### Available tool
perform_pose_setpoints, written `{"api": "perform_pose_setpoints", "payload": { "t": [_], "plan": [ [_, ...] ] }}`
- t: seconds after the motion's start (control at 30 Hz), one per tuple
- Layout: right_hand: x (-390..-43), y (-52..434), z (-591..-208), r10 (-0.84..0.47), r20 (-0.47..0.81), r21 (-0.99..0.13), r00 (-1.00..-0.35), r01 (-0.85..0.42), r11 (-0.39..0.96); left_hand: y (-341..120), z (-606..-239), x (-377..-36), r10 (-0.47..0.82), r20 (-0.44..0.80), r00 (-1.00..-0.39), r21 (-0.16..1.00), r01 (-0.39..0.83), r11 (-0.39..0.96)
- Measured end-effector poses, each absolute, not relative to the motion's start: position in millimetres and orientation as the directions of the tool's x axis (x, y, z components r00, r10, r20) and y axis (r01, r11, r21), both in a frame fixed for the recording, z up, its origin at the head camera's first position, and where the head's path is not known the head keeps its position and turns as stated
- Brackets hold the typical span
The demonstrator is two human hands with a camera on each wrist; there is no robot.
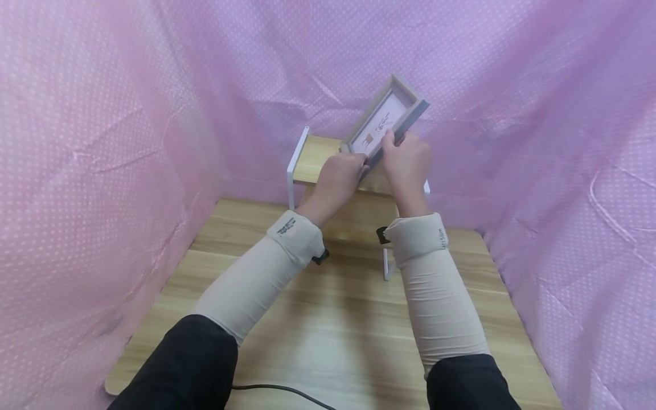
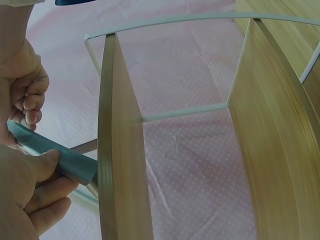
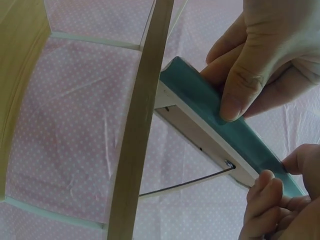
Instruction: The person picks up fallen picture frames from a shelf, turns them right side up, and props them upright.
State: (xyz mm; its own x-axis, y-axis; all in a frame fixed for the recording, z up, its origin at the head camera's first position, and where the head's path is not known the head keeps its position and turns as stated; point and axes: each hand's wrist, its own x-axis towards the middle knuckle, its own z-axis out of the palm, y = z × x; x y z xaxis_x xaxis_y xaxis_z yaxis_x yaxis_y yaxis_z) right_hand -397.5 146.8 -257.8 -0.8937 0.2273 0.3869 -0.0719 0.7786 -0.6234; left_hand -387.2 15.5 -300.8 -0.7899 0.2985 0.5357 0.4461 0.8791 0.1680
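Note:
A grey-blue picture frame (image 1: 388,115) with a plant print is held tilted above a small wooden shelf (image 1: 314,155). My left hand (image 1: 340,177) grips its near left corner and my right hand (image 1: 408,158) pinches its right edge. In the left wrist view my left hand (image 2: 25,200) has its thumb on the frame's teal edge (image 2: 55,152), with the right hand's curled fingers (image 2: 27,95) above. In the right wrist view my right hand (image 3: 260,65) presses its thumb on the frame's edge (image 3: 220,117). A thin metal stand rod (image 3: 185,185) juts from the frame's back.
The shelf has white metal legs (image 1: 290,173) and stands at the back of a wooden table (image 1: 333,324). Pink dotted cloth (image 1: 102,142) walls in the table on three sides. A black cable (image 1: 282,390) lies at the near edge. The shelf board (image 2: 112,160) is close to the frame.

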Motion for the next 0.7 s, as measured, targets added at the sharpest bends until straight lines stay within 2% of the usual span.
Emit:
{"api": "perform_pose_setpoints", "payload": {
  "t": [0.13,0.3,0.37,0.43,0.57,0.7],
  "plan": [
    [-396.0,154.7,-256.4,0.233,0.374,-0.630,-0.898,-0.062,0.774,21.4,-299.4,-385.8,0.313,0.521,-0.794,0.172,0.457,0.873],
    [-394.5,158.9,-257.0,0.237,0.374,-0.601,-0.897,-0.040,0.798,13.9,-297.7,-392.5,0.318,0.521,-0.792,0.268,0.506,0.820],
    [-394.0,158.7,-257.0,0.228,0.376,-0.591,-0.898,-0.043,0.806,7.8,-294.3,-399.4,0.283,0.511,-0.812,0.334,0.491,0.804],
    [-393.5,157.6,-257.3,0.221,0.383,-0.591,-0.897,-0.054,0.805,1.6,-288.8,-408.7,0.217,0.495,-0.841,0.391,0.439,0.809],
    [-391.9,153.6,-259.3,0.216,0.396,-0.590,-0.892,-0.066,0.805,-8.5,-279.1,-431.5,0.037,0.425,-0.904,0.479,0.260,0.838],
    [-389.6,145.2,-262.6,0.209,0.403,-0.573,-0.891,-0.067,0.817,-15.3,-281.1,-454.1,-0.016,0.333,-0.943,0.522,0.171,0.836]
  ]
}}
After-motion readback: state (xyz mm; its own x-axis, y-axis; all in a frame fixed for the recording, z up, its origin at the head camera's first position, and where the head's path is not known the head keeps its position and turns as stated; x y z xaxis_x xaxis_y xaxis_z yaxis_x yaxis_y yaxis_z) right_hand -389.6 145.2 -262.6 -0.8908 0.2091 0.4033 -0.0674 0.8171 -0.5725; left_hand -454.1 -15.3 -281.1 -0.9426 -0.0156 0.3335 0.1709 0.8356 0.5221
